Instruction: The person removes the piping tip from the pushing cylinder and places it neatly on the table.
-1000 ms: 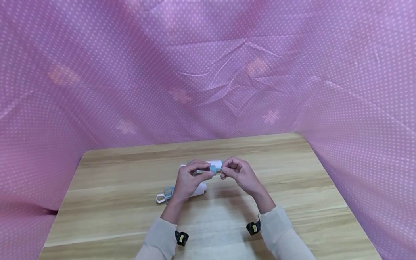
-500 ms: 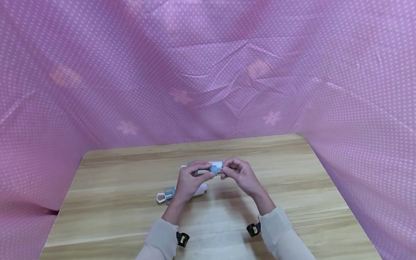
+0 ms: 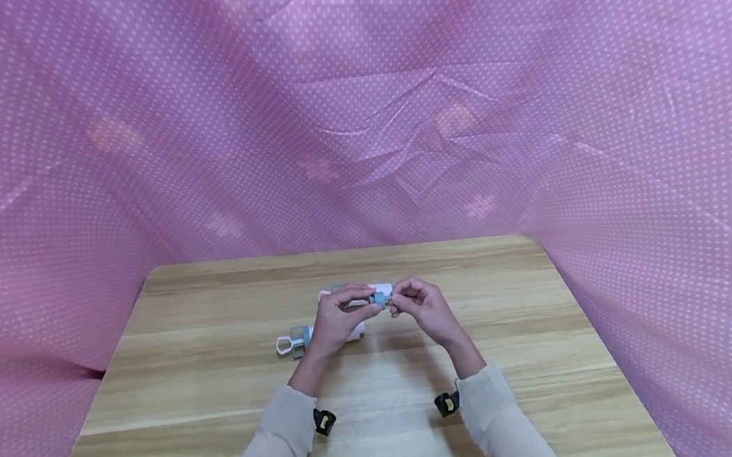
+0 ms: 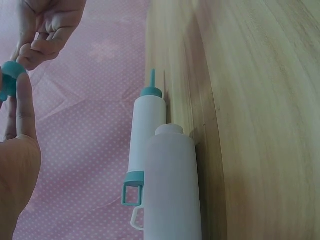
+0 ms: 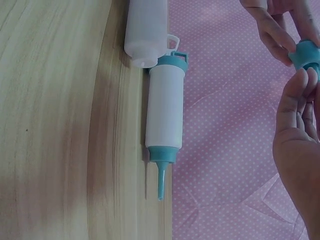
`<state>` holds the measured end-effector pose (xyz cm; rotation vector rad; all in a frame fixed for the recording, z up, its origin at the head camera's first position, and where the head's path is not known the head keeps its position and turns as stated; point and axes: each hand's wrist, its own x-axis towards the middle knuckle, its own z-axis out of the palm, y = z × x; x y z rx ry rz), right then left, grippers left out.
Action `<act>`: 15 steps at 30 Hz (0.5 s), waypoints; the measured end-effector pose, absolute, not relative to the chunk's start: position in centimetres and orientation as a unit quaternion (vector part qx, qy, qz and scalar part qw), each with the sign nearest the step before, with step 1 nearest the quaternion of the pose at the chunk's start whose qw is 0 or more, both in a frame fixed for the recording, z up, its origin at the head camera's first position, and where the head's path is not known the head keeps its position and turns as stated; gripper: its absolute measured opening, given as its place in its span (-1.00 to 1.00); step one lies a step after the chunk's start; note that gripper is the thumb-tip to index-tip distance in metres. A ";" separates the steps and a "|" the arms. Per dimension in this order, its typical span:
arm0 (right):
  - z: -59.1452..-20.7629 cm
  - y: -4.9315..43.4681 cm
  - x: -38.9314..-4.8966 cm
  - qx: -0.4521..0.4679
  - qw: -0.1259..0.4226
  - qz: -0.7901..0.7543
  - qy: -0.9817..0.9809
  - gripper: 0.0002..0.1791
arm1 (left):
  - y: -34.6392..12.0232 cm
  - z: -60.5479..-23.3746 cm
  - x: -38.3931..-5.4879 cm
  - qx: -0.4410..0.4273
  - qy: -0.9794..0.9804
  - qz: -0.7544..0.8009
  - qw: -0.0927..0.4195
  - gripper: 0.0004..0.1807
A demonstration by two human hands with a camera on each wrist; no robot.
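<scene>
A small teal nozzle cap [image 3: 379, 300] with a thin stem is held up between both hands, over the table. My left hand [image 3: 337, 322] grips its wide end between thumb and fingers. From the other side, my right hand [image 3: 426, 310] pinches the stem with thumb and fingertips, which hide its tip. Below lies a white syringe-like feeder [image 5: 165, 107] with a teal nozzle on one end and a teal collar on the other. A second white barrel [image 4: 172, 185] lies nearer, its narrow neck bare; my left hand partly covers it in the head view.
The wooden table [image 3: 193, 393] has a pink dotted cloth [image 3: 361, 152] hanging behind it and at both sides. At the near barrel's left end, a white loop handle [image 3: 284, 345] sticks out. Dark wrist cameras [image 3: 324, 421] hang at both cuffs.
My left hand and the nozzle cap have shifted slightly to the right, and the cap has turned a little. My right hand stays nearly in place, still pinching the stem.
</scene>
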<state>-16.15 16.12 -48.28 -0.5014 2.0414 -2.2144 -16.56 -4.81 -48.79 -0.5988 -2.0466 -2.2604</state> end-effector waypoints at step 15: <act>-48.0 15.9 -16.1 -0.159 0.034 -0.726 0.669 -0.88 | -4.7 -48.6 -16.6 -0.184 -0.663 -0.726 0.012 -0.68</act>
